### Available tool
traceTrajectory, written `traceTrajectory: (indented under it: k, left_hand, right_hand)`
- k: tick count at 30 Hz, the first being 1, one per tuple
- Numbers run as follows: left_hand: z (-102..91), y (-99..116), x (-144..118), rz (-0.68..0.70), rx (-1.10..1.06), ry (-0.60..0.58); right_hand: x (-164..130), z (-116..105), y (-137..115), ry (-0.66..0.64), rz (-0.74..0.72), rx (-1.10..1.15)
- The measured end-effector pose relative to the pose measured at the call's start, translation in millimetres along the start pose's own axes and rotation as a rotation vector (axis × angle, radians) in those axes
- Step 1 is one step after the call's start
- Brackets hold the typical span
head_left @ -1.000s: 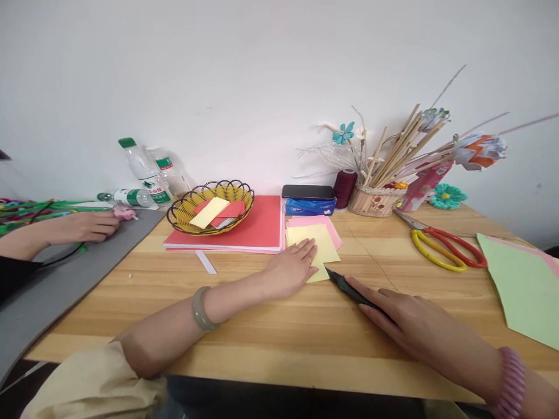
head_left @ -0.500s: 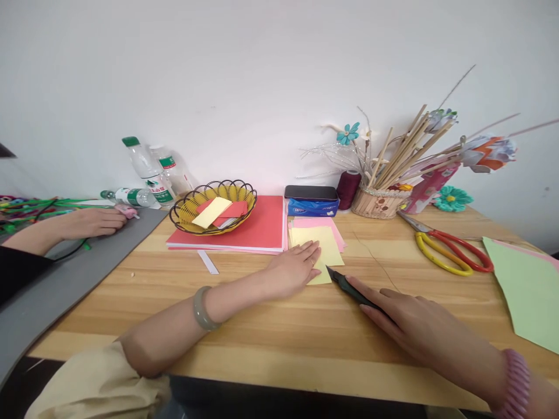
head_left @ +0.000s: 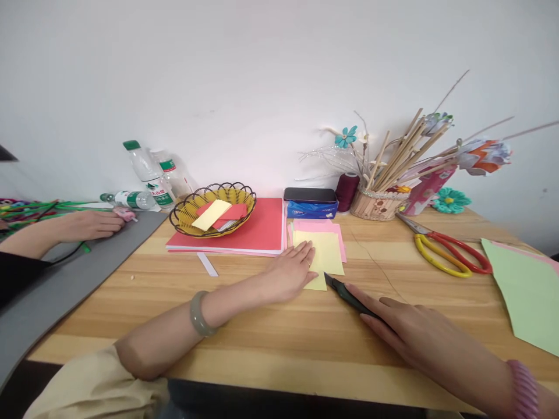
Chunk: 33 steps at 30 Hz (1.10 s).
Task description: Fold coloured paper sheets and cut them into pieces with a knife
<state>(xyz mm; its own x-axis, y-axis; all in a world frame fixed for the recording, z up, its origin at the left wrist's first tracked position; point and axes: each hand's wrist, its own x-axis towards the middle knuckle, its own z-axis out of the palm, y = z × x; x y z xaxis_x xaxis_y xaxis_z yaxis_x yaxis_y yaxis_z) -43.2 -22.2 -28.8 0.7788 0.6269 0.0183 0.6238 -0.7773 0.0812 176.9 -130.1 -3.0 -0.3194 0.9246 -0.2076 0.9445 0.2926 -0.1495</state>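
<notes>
Yellow paper (head_left: 325, 254) lies flat on the bench (head_left: 262, 326), on top of a pink sheet (head_left: 338, 228), just right of the red paper stack (head_left: 266, 228). Left hand (head_left: 290, 269) rests palm-down on its near left part, fingers (head_left: 305, 251) spread flat — pressing, not gripping. Right hand (head_left: 414, 331) lies over a dark utility knife (head_left: 347, 291), fingers extended along the handle, closed loosely on it; tip sits at the sheet's near corner, close to the left hand.

Risks as I judge them: blade that close to the left fingertips could nick them if it skids; weak hold-down lets the sheet slide on the pink one — crooked cut; no mat visible, so the bench gets scored.

Wire basket (head_left: 212, 208), tissue pack (head_left: 311, 207), scissors (head_left: 445, 251), green sheet (head_left: 526, 291) well apart. Another person's hand (head_left: 89, 224) on the grey mat (head_left: 65, 279) at far left.
</notes>
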Motion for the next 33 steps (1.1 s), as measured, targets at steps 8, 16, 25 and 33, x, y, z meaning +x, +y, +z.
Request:
traceTrajectory:
  k: [8,16,25,33]
  left_hand:
    - [8.4,-4.1,0.6,0.013,0.057,-0.015]
    - [13.2,-5.3,1.5,0.004,0.078,-0.003]
    - [13.0,-3.2,4.0,-0.012,0.068,-0.02]
    - [15.2,-4.9,5.9,-0.01,0.053,-0.021]
  right_hand:
    - [5.7,6.5,0.5,0.084,-0.035,-0.096]
    - [9.8,5.9,-1.1,0.055,-0.004,-0.137]
    - [3.0,9.0,-0.9,0.128,-0.03,-0.226]
    - [4.5,1.8,-6.0,0.228,-0.085,-0.209]
